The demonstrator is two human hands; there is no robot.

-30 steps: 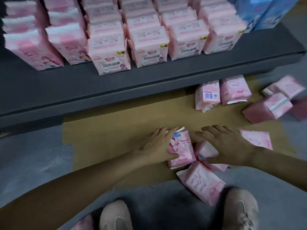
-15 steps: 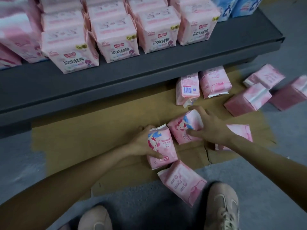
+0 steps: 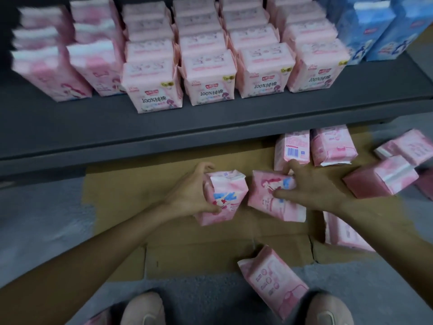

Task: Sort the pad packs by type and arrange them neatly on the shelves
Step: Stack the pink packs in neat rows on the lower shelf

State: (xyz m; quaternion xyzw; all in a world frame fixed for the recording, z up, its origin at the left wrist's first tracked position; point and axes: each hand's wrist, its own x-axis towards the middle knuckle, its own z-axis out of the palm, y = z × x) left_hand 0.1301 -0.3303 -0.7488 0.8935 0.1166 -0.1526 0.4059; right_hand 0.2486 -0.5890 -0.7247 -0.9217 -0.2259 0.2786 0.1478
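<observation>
Shoes (image 3: 143, 309) at frame bottom, one loose pink pack (image 3: 273, 281) lying beside them on the floor. Farther out, on flattened cardboard (image 3: 131, 191), left hand (image 3: 191, 197) curled round an upright pad pack (image 3: 222, 198); right hand (image 3: 314, 191) pinches a second pack (image 3: 269, 195), tilted. Soft film wrap, likely light and squashy (slick too), so grip across the broad faces, not the crimped ends. More packs scattered right (image 3: 379, 178). Beyond, grey shelf (image 3: 70, 127) holds tidy pink rows (image 3: 208, 80), blue packs (image 3: 365, 31) at far right.

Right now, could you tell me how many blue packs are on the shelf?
2 blue packs at the shelf's right end: one beside the pink rows, one at the frame's edge. More may hide behind.
</observation>
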